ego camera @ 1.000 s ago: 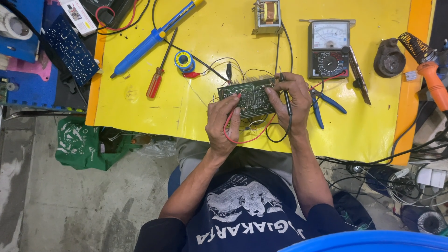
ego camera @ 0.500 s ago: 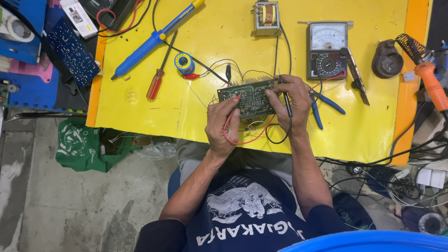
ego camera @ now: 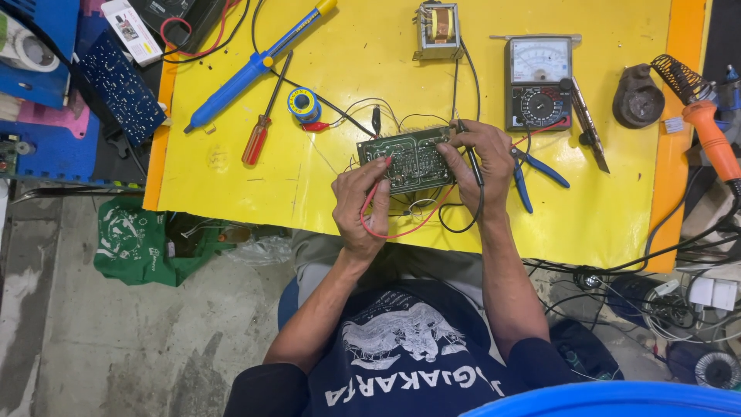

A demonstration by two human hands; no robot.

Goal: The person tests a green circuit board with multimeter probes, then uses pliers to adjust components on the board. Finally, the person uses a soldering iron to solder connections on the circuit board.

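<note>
A green circuit board lies on the yellow table in front of me. My left hand pinches a red test probe whose tip touches the board's left part; its red wire loops below. My right hand grips a black test probe at the board's right edge, and its black wire curls under my wrist. An analog multimeter stands just beyond my right hand.
Blue-handled pliers lie right of my right hand. A blue desoldering pump, a red screwdriver, a solder spool and a small transformer sit farther back. An orange soldering iron rests at the right edge.
Both hands stay on the board with the probes; only tiny shifts of the fingers show.
</note>
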